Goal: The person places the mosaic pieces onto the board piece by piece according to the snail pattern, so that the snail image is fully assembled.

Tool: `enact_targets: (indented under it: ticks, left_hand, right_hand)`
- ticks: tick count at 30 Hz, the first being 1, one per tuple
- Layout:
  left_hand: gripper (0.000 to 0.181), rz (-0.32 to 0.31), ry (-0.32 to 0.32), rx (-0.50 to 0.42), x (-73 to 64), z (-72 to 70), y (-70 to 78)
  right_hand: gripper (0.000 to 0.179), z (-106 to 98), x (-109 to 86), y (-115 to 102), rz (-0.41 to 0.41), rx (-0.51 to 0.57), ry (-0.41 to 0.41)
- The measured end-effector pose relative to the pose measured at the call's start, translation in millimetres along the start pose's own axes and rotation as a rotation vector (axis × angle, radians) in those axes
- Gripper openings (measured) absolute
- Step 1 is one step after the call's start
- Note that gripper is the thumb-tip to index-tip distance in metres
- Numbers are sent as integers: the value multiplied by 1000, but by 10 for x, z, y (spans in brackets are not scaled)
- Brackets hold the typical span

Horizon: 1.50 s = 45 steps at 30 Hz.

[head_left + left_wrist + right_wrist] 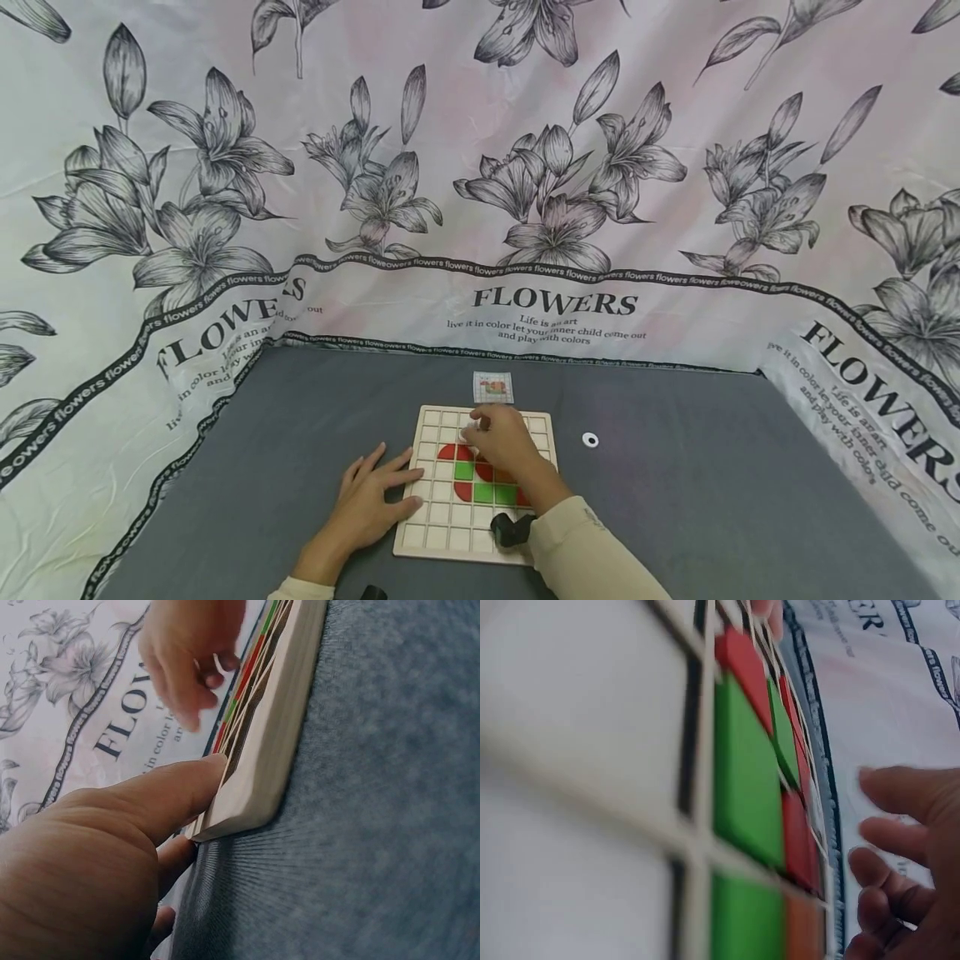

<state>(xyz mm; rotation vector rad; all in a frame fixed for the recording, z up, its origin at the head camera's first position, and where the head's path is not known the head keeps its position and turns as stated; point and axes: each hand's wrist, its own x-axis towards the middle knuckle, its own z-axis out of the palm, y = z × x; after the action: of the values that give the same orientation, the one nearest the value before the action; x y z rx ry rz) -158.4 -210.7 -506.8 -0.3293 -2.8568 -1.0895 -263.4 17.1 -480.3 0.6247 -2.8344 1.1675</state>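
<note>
A square wooden grid board [442, 537] lies on the grey table, with red pieces [462, 492] and green pieces [483, 493] set in its middle cells. My left hand [367, 504] rests at the board's left edge, fingers spread, its thumb [187, 784] on the rim. Over the upper middle of the board hovers my right hand [506, 437], fingers loosely bent. In the right wrist view the thumb [900, 787] stands apart from the other fingers, and no piece shows between them. The right hand and forearm hide some cells on the board's right side.
Behind the board lies a small card [492, 387] with a coloured grid picture. To the right of the board is a white round piece [591, 440] with a black dot. A flower-printed cloth [555, 325] surrounds the table at the back and sides.
</note>
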Motion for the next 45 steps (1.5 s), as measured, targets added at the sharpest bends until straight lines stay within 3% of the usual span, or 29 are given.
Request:
enact_targets:
  ticks: [8, 15, 23, 29, 33, 38, 45]
  left_hand:
    - [41, 0, 2, -4, 1, 1, 2]
    - [41, -15, 3, -3, -4, 6, -3]
    - [41, -21, 5, 1, -9, 14, 0]
    - [42, -20, 2, 13, 0, 18, -9]
    - [42, -18, -2, 8, 6, 19, -14]
    - [42, -19, 0, 4, 4, 15, -16]
    - [41, -5, 3, 4, 1, 6, -14]
  right_hand:
    - [24, -467, -52, -104, -106, 25, 181]
    - [23, -898, -222, -158, -213, 38, 335]
    - [22, -1242, -465, 0, -342, -8, 548]
    - [24, -1381, -582, 189, -417, -8, 634]
    - [25, -1360, -638, 376, -347, -3, 641]
    - [25, -1238, -670, 663, -168, -27, 617]
    - [29, -1052, -680, 946, 14, -115, 500]
